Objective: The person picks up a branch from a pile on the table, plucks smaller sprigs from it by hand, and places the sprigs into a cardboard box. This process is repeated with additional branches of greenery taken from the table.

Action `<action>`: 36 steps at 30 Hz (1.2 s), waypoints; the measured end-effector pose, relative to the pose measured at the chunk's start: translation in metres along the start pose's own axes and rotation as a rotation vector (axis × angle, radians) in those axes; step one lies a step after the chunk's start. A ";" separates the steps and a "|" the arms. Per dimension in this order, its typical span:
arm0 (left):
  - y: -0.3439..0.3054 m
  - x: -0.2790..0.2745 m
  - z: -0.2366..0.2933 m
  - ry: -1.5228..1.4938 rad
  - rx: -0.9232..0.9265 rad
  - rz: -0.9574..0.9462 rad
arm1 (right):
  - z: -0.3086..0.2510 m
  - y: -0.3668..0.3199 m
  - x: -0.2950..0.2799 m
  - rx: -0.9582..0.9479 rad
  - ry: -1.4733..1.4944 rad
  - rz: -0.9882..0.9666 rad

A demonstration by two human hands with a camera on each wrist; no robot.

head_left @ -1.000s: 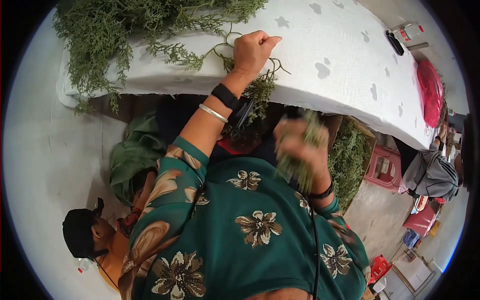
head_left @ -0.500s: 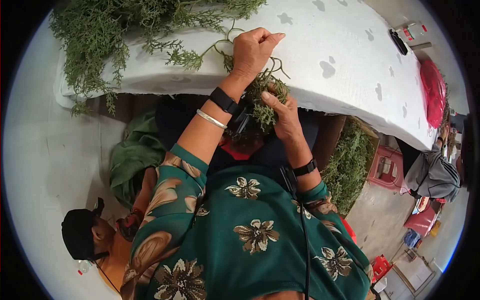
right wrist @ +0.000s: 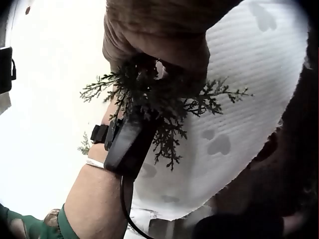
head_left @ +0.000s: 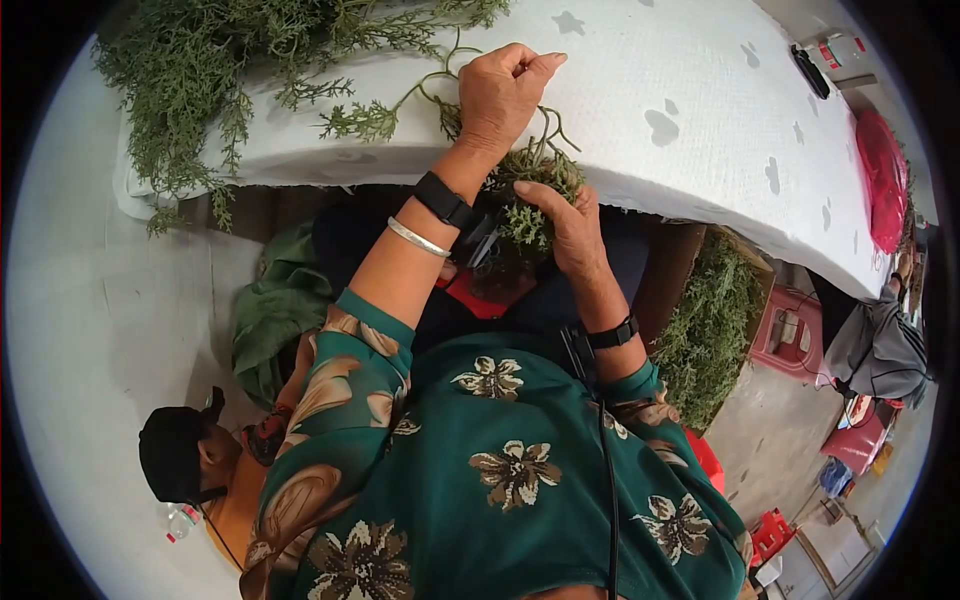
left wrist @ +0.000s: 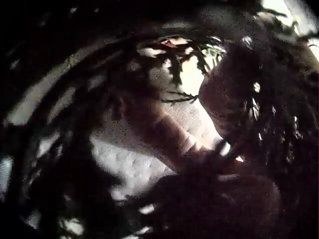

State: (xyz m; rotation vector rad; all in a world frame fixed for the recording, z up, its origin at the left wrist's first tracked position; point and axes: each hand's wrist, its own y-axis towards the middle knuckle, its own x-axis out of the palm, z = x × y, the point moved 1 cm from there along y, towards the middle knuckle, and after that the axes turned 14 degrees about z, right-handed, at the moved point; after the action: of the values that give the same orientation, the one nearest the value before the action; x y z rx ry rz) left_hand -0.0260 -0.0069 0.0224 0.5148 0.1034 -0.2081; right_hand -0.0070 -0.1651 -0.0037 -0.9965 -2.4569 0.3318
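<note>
Our left hand (head_left: 498,98) grips the leafy sprigs (head_left: 522,228) and our right hand (head_left: 574,228) pinches them, so tugging hard could snag the foliage pile (head_left: 215,60) at ten o'clock.

**Left arm (head_left: 397,265) stretched out, right arm (head_left: 603,300) closer in**

The left hand (head_left: 502,95) is curled, thumb (head_left: 545,68) against bent fingers (head_left: 510,56). The right hand (head_left: 576,228), angled inward and gripping, sits just beside the left wrist (head_left: 472,166), its thumb pointing that way.
</note>
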 end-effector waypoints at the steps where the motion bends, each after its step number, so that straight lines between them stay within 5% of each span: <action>1: 0.000 0.000 0.000 0.007 0.006 -0.006 | 0.001 0.000 -0.003 -0.019 0.013 0.030; 6: -0.001 0.002 0.001 0.022 0.047 0.005 | -0.001 -0.002 -0.017 0.086 0.273 0.086; 27: -0.003 0.002 -0.001 0.175 0.137 0.060 | -0.009 -0.008 0.005 0.009 0.245 0.081; 36: -0.003 0.005 -0.003 0.197 0.136 0.010 | -0.014 -0.010 -0.028 0.189 0.362 -0.010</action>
State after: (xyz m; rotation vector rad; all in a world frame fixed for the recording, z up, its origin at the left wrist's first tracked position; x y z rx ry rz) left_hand -0.0219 -0.0088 0.0178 0.6708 0.2801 -0.1546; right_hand 0.0119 -0.1911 0.0029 -0.8777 -2.0631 0.3393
